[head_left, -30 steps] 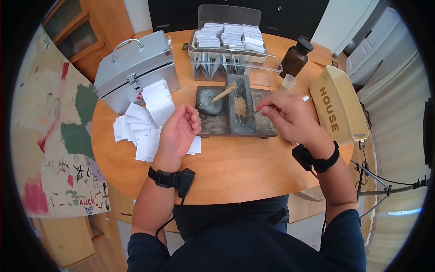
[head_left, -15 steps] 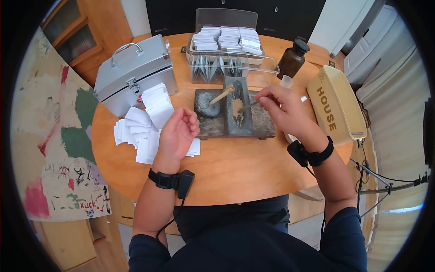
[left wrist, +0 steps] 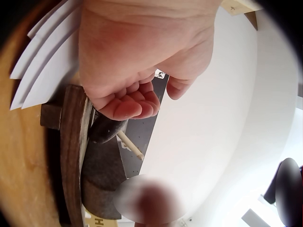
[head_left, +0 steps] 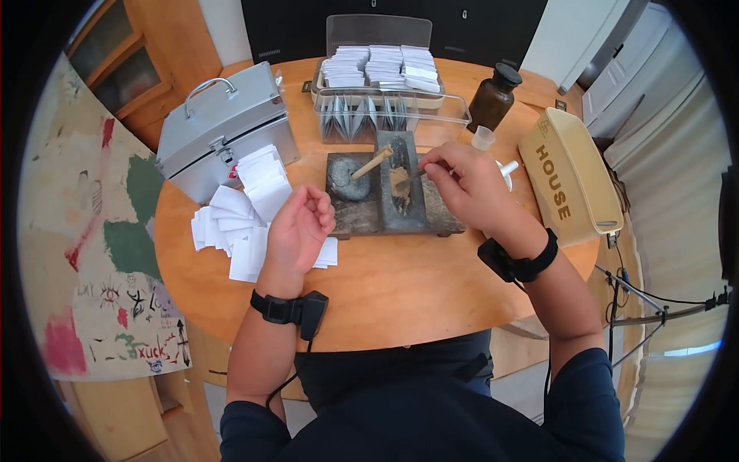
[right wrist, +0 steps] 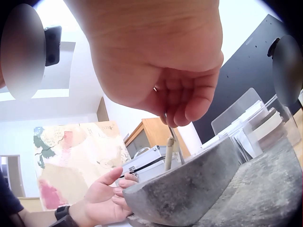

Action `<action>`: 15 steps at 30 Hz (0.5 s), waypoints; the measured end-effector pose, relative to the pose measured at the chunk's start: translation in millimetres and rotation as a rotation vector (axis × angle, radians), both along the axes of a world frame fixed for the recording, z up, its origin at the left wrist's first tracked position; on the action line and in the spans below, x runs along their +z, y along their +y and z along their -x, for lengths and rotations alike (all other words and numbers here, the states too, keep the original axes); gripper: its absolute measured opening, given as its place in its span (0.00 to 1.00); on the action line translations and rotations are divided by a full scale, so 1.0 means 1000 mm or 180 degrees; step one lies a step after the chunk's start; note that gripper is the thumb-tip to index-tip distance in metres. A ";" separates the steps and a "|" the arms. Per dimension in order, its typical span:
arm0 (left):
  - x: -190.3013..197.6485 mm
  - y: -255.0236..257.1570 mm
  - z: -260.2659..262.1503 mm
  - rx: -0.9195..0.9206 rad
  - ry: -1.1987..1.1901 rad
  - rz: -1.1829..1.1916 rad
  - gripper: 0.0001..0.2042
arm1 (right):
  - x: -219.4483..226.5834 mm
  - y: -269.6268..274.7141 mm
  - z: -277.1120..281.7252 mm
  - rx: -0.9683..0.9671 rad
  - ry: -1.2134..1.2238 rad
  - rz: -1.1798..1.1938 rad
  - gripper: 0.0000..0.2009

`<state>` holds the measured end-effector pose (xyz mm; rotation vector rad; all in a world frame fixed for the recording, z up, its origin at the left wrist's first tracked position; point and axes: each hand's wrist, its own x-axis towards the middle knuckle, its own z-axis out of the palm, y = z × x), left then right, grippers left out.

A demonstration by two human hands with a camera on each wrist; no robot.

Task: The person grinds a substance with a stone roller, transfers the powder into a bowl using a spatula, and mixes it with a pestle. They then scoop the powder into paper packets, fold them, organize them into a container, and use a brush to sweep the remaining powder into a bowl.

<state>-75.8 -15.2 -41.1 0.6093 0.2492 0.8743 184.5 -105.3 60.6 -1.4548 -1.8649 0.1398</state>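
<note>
Powder (head_left: pixel 399 180) sits in the long stone trough (head_left: pixel 402 222). The right hand (head_left: pixel 466 183) has its grip pinching a thin tool (right wrist: pixel 177 148); the left hand (head_left: pixel 299 229) is loosely curled, holding nothing. If the pinch slips, powder could flick out. A left bump could scatter the papers (head_left: pixel 265 183).

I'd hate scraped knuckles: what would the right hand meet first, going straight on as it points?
The right hand would likely meet the stone trough first, though depth is unclear and it might pass above.
</note>
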 end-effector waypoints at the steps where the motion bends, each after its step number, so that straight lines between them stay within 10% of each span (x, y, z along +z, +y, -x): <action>1: -0.001 0.000 0.000 -0.0014 -0.0014 0.0004 0.11 | 0.000 0.001 0.001 0.0010 0.0003 -0.0004 0.05; 15: 0.000 -0.001 0.000 0.0010 -0.0011 -0.0028 0.11 | -0.004 0.008 0.002 0.0098 -0.0228 -0.0511 0.03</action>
